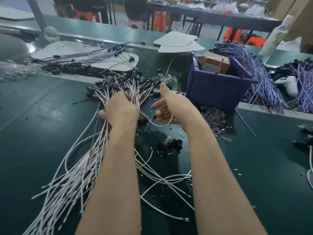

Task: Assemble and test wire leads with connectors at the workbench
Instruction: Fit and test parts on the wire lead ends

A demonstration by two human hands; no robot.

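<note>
Gripping the wire bundle [79, 175] from above, the left hand [121, 109] sits beside the right hand [171, 107], which pinches one lead [158, 125]

Left hand [121, 109] gripped the white wire-lead bundle [97, 145]; right hand [169, 107], thumb raised, curled round one white wire [159, 125].

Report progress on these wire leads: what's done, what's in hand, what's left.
Done, apparently: many white leads in the bundle carry black connectors at their far ends; purple leads lie heaped beside the blue bin. In hand: the left hand grips the bundle, the right hand holds a single white lead. Left: loose white leads by the forearms and a pile of black parts look unassembled.
</note>
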